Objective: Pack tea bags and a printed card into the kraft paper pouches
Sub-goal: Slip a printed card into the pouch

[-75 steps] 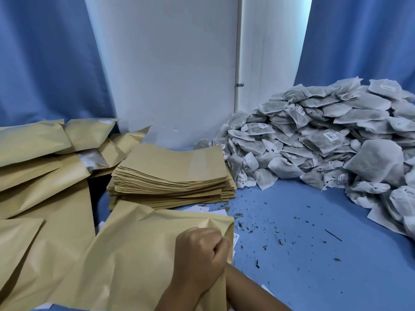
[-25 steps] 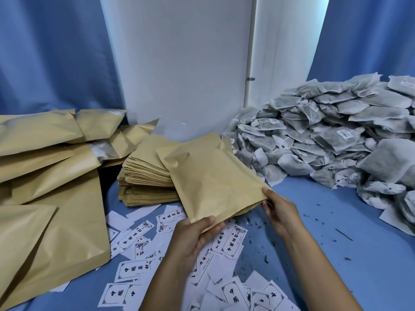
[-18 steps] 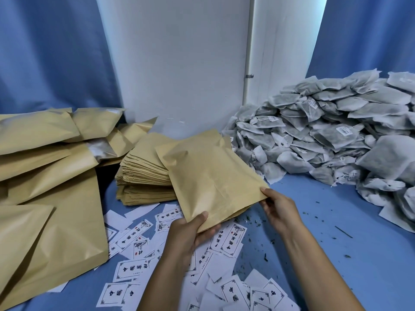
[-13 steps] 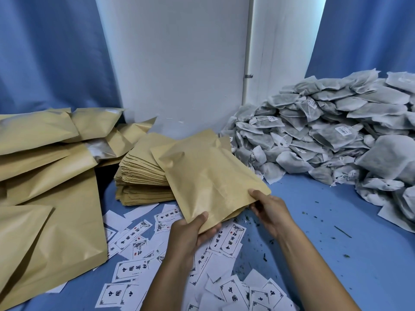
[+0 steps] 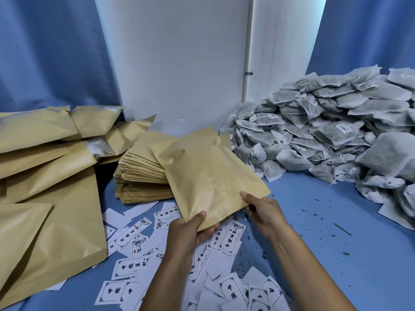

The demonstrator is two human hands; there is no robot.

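Observation:
I hold one flat kraft paper pouch tilted above the blue table. My left hand grips its near left corner, thumb on top. My right hand pinches its near right corner. Behind it stands a stack of empty kraft pouches. White printed cards with black characters lie scattered under and in front of my hands. A large heap of grey-white tea bags fills the right rear of the table.
Several bigger kraft pouches lie overlapping on the left. The blue table surface at the right front carries loose tea crumbs. A white wall and blue curtains close off the back.
Three seconds ago a large pouch lay under my left hand; since then it is gone, the cards show, and both hands hold a small pouch. My right hand has shifted slightly left along its edge.

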